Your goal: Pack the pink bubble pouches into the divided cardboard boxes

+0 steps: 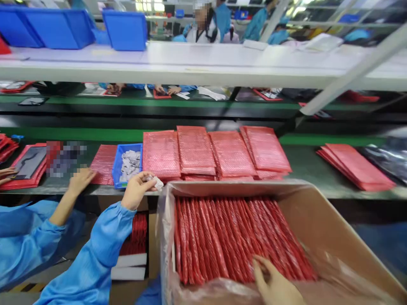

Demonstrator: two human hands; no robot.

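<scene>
My left hand (pixel 136 190) pinches a small crumpled white packet (pixel 155 183) at the near edge of the bench. Just behind it, a blue bin (pixel 116 171) holds many similar white packets (pixel 130 163). Red bubble-wrap pouches (pixel 222 237) stand on edge in a close row inside a large cardboard box (pixel 333 241) lined with clear plastic. Over the near right part of this row is my right hand (pixel 276 284), its thumb and fingertips drawn together by the pouch edges. Whether anything is between those fingertips I cannot make out.
Stacks of flat red bubble pouches (pixel 195 148) lie behind the box, with another stack (pixel 352 165) farther right. At left, a co-worker's hand (pixel 81 180) rests near a red pouch (pixel 104 163). A white shelf (pixel 203 63) and a slanted grey post (pixel 349 76) cross beyond the bench.
</scene>
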